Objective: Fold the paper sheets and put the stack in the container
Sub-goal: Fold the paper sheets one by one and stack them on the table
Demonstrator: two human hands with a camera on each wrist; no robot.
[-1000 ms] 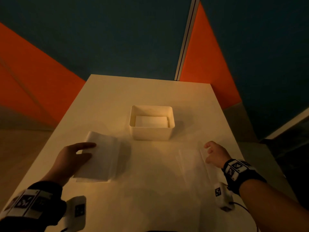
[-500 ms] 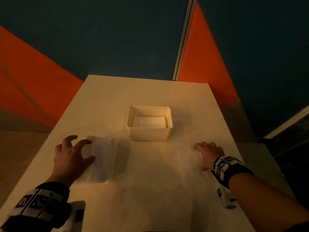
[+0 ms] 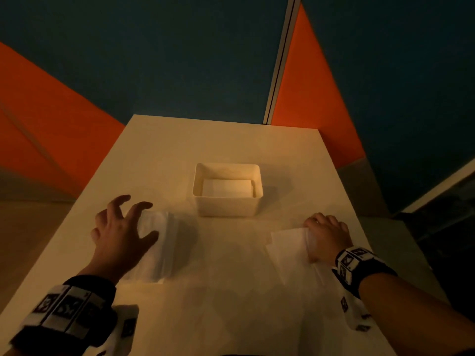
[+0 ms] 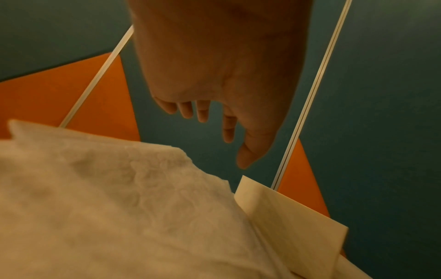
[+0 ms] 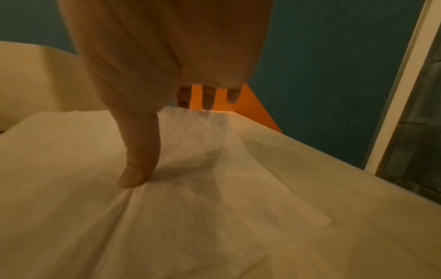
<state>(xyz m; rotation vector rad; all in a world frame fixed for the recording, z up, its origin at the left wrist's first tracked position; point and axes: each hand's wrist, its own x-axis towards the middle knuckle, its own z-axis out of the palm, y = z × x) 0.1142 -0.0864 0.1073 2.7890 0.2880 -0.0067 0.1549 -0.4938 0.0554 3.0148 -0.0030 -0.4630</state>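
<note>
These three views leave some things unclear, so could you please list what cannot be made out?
- Head view: how many folded sheets lie in the white plastic container; too dim.
- Right wrist view: whether the right hand's fingertips grip the thin white paper sheet; its raised edge hides them.

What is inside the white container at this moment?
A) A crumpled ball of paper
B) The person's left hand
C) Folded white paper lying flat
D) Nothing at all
C: in the head view, the container holds flat folded paper; both hands are on the table outside it.
</note>
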